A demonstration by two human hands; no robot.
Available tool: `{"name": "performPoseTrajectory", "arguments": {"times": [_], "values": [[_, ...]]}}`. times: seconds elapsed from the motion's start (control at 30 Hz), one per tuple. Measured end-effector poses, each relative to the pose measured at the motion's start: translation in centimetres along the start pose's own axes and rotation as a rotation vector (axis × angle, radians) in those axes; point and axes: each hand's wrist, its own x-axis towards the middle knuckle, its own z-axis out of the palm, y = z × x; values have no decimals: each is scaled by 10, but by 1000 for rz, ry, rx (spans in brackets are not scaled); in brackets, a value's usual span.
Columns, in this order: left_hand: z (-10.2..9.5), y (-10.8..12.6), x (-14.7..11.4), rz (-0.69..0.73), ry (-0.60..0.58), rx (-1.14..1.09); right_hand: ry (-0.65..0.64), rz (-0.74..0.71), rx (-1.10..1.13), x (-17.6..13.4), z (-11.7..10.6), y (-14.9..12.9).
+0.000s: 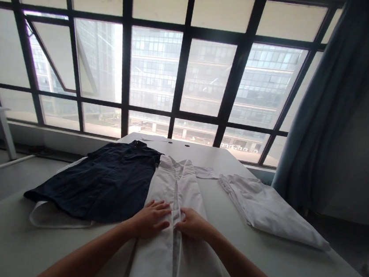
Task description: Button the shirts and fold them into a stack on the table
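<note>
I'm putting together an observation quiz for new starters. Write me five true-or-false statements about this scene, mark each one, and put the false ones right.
1. The left hand lies spread on the middle white garment. True.
2. The dark garment lies to the left of the middle white garment. True.
3. The right hand rests on the dark garment. False: it is at the middle white garment.
4. The folded white garment lies to the right of both hands. True.
5. The left hand is crossed over the right hand. False: they are side by side, with a gap between them.
</note>
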Motion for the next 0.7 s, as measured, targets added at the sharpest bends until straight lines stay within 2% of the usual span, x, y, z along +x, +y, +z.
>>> {"name": "performPoseTrajectory", "arguments": {"times": [0.13, 0.2, 0.33, 0.37, 0.53, 0.63, 0.7], "values": [[-3, 9, -3, -11, -51, 21, -93, -54, -163, -12, -3, -3], [-4, 13, -5, -11, -68, 43, -77, -87, -292, -20, -8, -7], [-6, 20, -9, -6, -125, 71, 256, -214, -559, -29, -13, -1], [-6, 22, -10, -3, -134, 74, 282, -234, -598, -28, -12, 5], [-1, 33, -12, -12, -161, 98, 139, -228, -659, -23, -2, 32], [-1, 38, -16, -14, -162, 103, 139, -247, -682, -29, -3, 30], [-6, 37, -17, 38, -142, 56, 145, -278, -715, -36, -8, 21]]}}
